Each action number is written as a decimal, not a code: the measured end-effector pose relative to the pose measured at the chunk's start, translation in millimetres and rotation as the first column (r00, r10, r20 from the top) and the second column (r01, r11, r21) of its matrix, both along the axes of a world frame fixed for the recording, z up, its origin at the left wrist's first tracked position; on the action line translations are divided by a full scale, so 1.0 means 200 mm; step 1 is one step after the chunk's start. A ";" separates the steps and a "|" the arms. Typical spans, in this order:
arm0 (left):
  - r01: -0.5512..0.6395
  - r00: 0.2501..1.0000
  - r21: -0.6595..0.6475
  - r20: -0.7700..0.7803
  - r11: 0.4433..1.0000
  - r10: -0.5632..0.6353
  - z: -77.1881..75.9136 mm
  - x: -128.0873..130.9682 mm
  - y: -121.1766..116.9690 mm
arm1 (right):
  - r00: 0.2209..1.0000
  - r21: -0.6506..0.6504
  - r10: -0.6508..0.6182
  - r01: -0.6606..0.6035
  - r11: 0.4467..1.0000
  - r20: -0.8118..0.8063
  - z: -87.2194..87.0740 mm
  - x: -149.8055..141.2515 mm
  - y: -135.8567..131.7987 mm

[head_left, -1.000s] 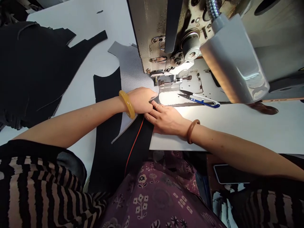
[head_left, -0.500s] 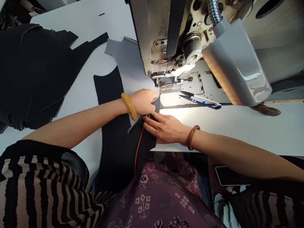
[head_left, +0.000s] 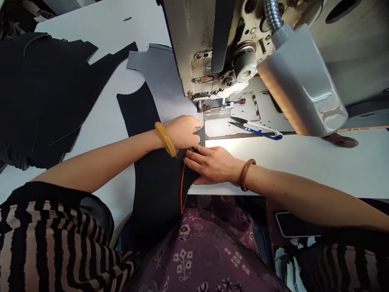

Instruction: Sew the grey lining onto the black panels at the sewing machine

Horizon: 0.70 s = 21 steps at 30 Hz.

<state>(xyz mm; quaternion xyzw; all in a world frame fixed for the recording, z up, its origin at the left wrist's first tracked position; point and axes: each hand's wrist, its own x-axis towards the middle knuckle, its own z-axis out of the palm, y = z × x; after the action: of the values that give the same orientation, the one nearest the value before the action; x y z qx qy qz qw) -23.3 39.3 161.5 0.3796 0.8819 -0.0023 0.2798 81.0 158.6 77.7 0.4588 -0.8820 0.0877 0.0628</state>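
My left hand (head_left: 181, 132) is closed on the grey mesh-like fabric (head_left: 162, 77) just in front of the presser foot (head_left: 200, 106), its fingers bent down at the fabric's right edge. Under the grey piece lies a black fabric piece (head_left: 158, 182), which hangs over the table edge toward my lap. My right hand (head_left: 214, 164) grips the right edge of the black fabric, fingertips almost touching my left hand. A thin red-orange strip (head_left: 182, 188) runs along the black fabric from beneath my right fingertips. The sewing machine head (head_left: 200, 52) stands just beyond both hands.
Blue-and-white thread snips (head_left: 258, 129) lie right of the presser foot. A grey lamp (head_left: 304, 81) overhangs the machine bed. Black fabric pieces (head_left: 45, 93) are piled at the left on the white table (head_left: 288, 162). A phone (head_left: 296, 224) rests below the table edge.
The black fabric's near part and the red-orange strip have shifted right and straightened. The grey fabric's loose lower corner no longer shows below my left wrist. Both hands stay nearly in place.
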 end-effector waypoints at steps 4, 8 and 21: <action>-0.048 0.998 0.064 0.052 0.997 0.045 -0.01 0.00 0.00 | 0.998 -0.058 -0.002 -0.002 0.998 -0.070 -0.02 0.00 0.00; -0.112 0.991 0.147 0.086 0.983 0.100 -0.04 0.00 0.00 | 0.981 -0.141 0.039 -0.067 0.988 -0.192 -0.05 0.03 -0.01; 0.006 0.998 0.257 -0.061 0.966 0.010 -0.09 -0.01 -0.05 | 0.947 -0.219 0.021 -0.096 0.971 -0.321 -0.06 0.00 -0.01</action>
<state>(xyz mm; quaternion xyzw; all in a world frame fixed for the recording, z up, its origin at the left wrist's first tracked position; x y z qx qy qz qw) -24.5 29.4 144.2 0.4115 0.8833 0.1008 0.2009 80.8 155.6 65.3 0.4824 -0.8301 0.1172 0.2538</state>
